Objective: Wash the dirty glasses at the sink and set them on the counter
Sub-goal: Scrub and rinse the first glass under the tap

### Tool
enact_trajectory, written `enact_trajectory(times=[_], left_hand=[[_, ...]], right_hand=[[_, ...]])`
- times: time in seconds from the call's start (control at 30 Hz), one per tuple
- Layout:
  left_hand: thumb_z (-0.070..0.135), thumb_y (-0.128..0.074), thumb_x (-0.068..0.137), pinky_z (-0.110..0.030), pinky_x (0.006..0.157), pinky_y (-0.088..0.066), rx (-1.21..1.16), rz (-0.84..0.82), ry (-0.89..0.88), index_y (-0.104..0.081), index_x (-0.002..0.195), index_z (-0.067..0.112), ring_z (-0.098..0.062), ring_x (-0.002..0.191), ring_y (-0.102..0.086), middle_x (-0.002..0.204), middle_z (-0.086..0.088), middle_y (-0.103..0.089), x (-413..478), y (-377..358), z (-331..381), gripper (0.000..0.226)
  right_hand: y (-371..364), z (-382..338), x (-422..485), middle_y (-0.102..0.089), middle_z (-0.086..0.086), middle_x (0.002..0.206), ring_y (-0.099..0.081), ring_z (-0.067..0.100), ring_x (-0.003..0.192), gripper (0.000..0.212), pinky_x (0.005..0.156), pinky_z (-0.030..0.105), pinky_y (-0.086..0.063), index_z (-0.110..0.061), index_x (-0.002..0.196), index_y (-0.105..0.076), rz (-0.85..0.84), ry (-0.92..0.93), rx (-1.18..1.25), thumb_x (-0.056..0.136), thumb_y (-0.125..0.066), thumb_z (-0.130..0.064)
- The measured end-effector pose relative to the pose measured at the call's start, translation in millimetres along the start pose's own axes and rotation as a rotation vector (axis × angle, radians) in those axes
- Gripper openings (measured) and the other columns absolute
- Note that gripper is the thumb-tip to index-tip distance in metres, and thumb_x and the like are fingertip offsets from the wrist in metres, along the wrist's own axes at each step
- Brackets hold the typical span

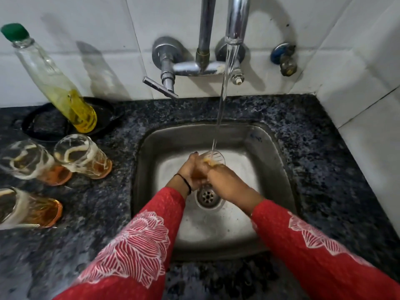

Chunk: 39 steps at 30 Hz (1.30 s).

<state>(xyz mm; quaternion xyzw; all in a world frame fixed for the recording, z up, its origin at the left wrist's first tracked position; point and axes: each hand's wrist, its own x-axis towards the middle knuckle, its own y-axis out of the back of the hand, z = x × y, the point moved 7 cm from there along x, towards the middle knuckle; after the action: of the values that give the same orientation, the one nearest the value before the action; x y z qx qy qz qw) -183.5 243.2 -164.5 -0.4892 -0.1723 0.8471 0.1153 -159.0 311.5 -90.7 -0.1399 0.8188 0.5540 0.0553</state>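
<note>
Over the steel sink (155,148) both my hands grip one clear glass (214,158) with an amber base. Its mouth faces the stream from the tap (234,20), and water runs into it. My left hand (191,172) wraps the glass from the left, and my right hand (225,180) covers its lower part from the right. Three foam-streaked glasses with amber bases stand on the dark counter (303,137) at the left: one nearest the sink (83,156), one beside it (28,162), one at the frame's edge (26,207).
A clear bottle of yellow liquid (54,79) with a green cap stands in a black dish (104,111) at the back left. The tap lever (159,86) sticks out over the sink's back rim. White tiled walls close the back and right. The drain (207,195) lies below my hands.
</note>
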Motion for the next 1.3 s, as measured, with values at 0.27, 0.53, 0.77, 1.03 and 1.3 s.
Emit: enact_trajectory(times=[0.27, 0.53, 0.77, 1.03, 1.3], left_hand=[[0.053, -0.040, 0.091, -0.033, 0.075, -0.046, -0.313, -0.025, -0.191, -0.067, 0.105, 0.006, -0.025, 0.086, -0.058, 0.101, -0.014, -0.061, 9, 1, 8, 0.057], [0.055, -0.040, 0.094, -0.036, 0.068, -0.051, 0.125, 0.050, -0.022, -0.063, 0.097, 0.005, -0.024, 0.066, -0.066, 0.070, -0.012, -0.071, 13, 7, 25, 0.055], [0.051, -0.053, 0.089, -0.036, 0.082, -0.052, -0.151, -0.067, -0.176, -0.060, 0.107, 0.012, -0.023, 0.083, -0.061, 0.089, -0.010, -0.060, 24, 3, 17, 0.043], [0.066, -0.022, 0.092, -0.038, 0.074, -0.050, -0.057, 0.005, -0.005, -0.064, 0.093, 0.002, -0.028, 0.082, -0.062, 0.074, -0.016, -0.072, 25, 9, 15, 0.077], [0.058, -0.068, 0.072, -0.033, 0.084, -0.050, -0.101, 0.023, -0.228, -0.056, 0.111, 0.003, -0.025, 0.096, -0.057, 0.107, -0.020, -0.056, 33, 0, 18, 0.069]], right_hand=[[26, 8, 14, -0.071, 0.007, 0.104, -0.065, 0.024, 0.099, 0.023, 0.085, 0.038, -0.054, -0.017, 0.100, -0.067, 0.211, -0.316, 0.561, 0.081, -0.055, -0.011], [-17, -6, -5, -0.054, -0.001, 0.138, -0.047, 0.014, 0.129, 0.040, 0.108, 0.027, -0.033, -0.026, 0.137, -0.045, -0.084, -0.087, 0.542, 0.103, -0.028, -0.038], [2, -3, 11, -0.066, 0.016, 0.110, -0.061, 0.030, 0.100, 0.024, 0.090, 0.038, -0.049, -0.001, 0.107, -0.064, 0.252, -0.367, 0.969, 0.094, -0.044, -0.005], [7, 7, 6, -0.059, -0.005, 0.108, -0.053, -0.014, 0.094, 0.029, 0.091, 0.005, -0.037, -0.017, 0.110, -0.062, -0.047, -0.100, 0.585, 0.094, -0.046, -0.036], [-13, -2, 31, -0.071, 0.009, 0.105, -0.064, 0.023, 0.104, 0.033, 0.101, 0.042, -0.047, -0.010, 0.102, -0.070, 0.216, -0.458, 0.976, 0.091, -0.039, -0.002]])
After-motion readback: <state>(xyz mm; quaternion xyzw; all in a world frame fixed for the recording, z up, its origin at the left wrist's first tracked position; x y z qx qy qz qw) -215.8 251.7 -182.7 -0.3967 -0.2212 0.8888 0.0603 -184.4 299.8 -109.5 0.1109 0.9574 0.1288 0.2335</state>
